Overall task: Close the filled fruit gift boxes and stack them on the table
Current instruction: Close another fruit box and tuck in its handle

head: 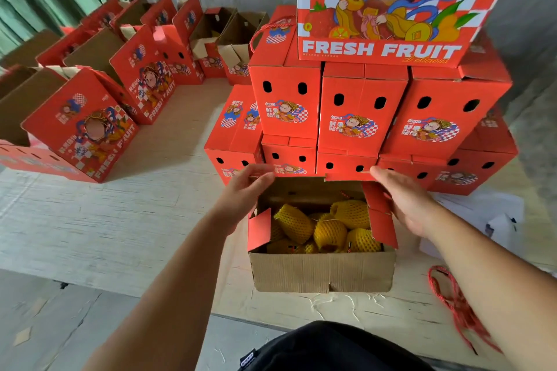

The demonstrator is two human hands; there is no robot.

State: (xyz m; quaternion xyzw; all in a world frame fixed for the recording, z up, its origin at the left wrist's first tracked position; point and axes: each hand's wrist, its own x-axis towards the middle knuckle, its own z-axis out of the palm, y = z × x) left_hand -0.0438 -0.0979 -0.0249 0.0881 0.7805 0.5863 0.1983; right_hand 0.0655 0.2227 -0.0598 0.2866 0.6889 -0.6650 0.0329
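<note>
An open red fruit gift box [321, 271] stands on the table in front of me, its brown near flap hanging toward me. Inside lie several fruits in yellow foam nets [327, 227]. My left hand [245, 194] grips the far left corner of the box's far flap. My right hand [405, 200] lies against the right side flap, with its thumb at the far flap's edge. Behind the box rises a stack of closed red boxes [361, 111], with one large "FRESH FRUIT" box [382, 0] on top.
Rows of open red boxes [90, 117] stand on the table at the left and back. A red cord [452, 301] lies on the table at my right, beside white paper [494, 214]. A grey wall runs behind.
</note>
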